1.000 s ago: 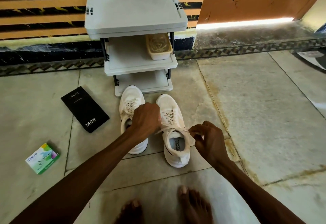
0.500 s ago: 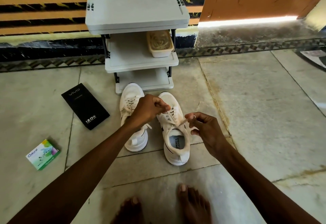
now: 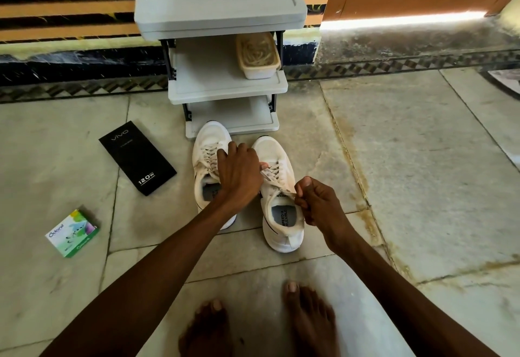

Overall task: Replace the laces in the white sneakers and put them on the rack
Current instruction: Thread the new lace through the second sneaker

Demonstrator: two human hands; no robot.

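Note:
Two white sneakers stand side by side on the floor in front of the grey rack. The left sneaker is laced. Over the right sneaker both hands work its pale lace. My left hand reaches across and pinches the lace by the eyelets. My right hand is curled round the lace end beside the shoe's opening, thumb on top. The lace runs taut between the two hands.
A beige tub of laces sits on the rack's middle shelf. A black phone box and a small green and white carton lie on the floor at left. My bare feet are at the bottom.
My left hand has moved forward over the right sneaker's eyelets. My right hand has dropped back toward the shoe's opening, drawing the lace tight. The camera has come nearer.

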